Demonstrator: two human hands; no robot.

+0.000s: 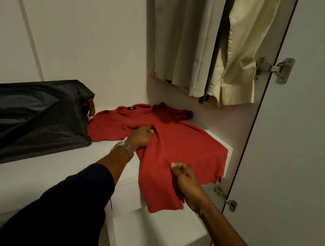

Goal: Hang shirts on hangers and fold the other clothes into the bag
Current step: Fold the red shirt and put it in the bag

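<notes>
Bag: the dark bag [21, 114] sits at your far left on the white shelf [23, 175], just beside the shirt.
Left hand: your left hand [140, 135] grips a fold of the red shirt [185, 147] near its middle — fingers curled into the cloth.
Right hand: your right hand [184, 177] pinches the shirt's lower part, the hem hanging over the shelf edge.
Above, right: pale garments [200, 44] hang beside the open door [315, 124].

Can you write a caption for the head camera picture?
Both hands grip a red shirt beside a dark bag.
</notes>
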